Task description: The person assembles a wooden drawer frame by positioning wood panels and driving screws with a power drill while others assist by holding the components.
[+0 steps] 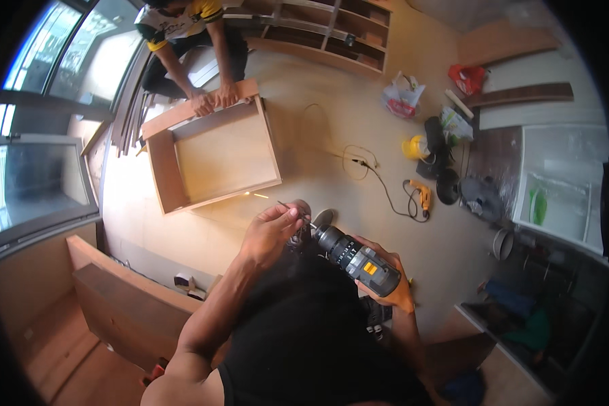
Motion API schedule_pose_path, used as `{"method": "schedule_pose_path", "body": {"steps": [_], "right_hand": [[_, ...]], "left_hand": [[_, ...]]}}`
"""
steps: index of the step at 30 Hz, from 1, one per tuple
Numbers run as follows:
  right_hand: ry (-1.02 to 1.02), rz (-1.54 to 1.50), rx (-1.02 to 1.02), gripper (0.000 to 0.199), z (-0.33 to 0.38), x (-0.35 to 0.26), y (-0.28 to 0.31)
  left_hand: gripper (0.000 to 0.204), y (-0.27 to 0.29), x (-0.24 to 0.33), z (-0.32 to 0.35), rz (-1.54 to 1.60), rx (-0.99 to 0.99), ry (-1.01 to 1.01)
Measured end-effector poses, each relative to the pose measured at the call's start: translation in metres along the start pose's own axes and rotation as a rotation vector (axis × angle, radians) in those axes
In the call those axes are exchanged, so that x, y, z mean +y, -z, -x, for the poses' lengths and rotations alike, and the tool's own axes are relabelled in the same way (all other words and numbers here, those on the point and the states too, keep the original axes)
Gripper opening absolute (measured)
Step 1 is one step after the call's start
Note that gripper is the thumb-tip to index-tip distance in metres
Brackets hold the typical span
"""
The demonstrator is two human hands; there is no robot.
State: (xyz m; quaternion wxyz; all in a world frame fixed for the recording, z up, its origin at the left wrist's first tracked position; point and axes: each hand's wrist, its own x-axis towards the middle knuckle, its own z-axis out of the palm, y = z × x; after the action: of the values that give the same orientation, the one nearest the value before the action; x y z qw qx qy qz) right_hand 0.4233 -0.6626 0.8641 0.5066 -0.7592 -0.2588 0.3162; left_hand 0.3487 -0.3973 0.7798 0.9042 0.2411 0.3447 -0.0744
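My right hand (392, 274) is wrapped round a grey and black cordless drill (358, 259), its chuck pointing up and to the left. My left hand (272, 233) pinches a thin dark drill bit (309, 222) between thumb and fingers, close in front of the chuck. From here I cannot tell whether the bit sits inside the chuck. Ahead to the left lies an open wooden drawer box (275, 152). A co-worker (183, 40) crouches behind it, both hands on its far edge.
A corded yellow drill (423, 196) lies on the floor to the right, its cable trailing. Beyond it are plastic bags (404, 95) and a yellow container (414, 147). A wooden cabinet frame (318, 57) lies at the back. Wooden panels (125, 308) stand at left, beside windows.
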Motion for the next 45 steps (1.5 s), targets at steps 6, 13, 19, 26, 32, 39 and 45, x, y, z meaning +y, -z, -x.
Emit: {"method": "schedule_pose_path", "body": {"steps": [6, 13, 19, 26, 32, 39, 45], "right_hand": [[0.152, 0.129, -0.139, 0.079, -0.060, 0.010, 0.063], [0.185, 0.231, -0.255, 0.079, -0.165, 0.018, 0.101], [0.171, 0.230, -0.291, 0.076, -0.285, 0.012, 0.114], [0.131, 0.349, -0.511, 0.076, -0.429, -0.013, 0.119], [0.140, 0.533, -0.726, 0.076, -0.564, -0.009, 0.090], [0.136, 0.826, -1.056, 0.072, -0.731, 0.064, 0.019], [0.289, 0.897, -1.183, 0.072, -0.815, 0.148, -0.035]], "left_hand": [[0.012, -0.023, -0.019, -0.047, 0.155, 0.084, -0.033], [0.016, -0.047, 0.003, -0.129, 0.363, 0.255, -0.134], [0.018, -0.052, 0.063, -0.220, 0.586, 0.240, -0.191], [0.015, -0.051, 0.122, -0.313, 0.962, 0.282, -0.241], [0.029, -0.023, 0.145, -0.427, 1.340, 0.303, -0.484], [0.089, 0.042, 0.167, -0.582, 1.688, 0.375, -0.904], [0.095, 0.102, 0.209, -0.666, 1.876, 0.610, -0.917]]}}
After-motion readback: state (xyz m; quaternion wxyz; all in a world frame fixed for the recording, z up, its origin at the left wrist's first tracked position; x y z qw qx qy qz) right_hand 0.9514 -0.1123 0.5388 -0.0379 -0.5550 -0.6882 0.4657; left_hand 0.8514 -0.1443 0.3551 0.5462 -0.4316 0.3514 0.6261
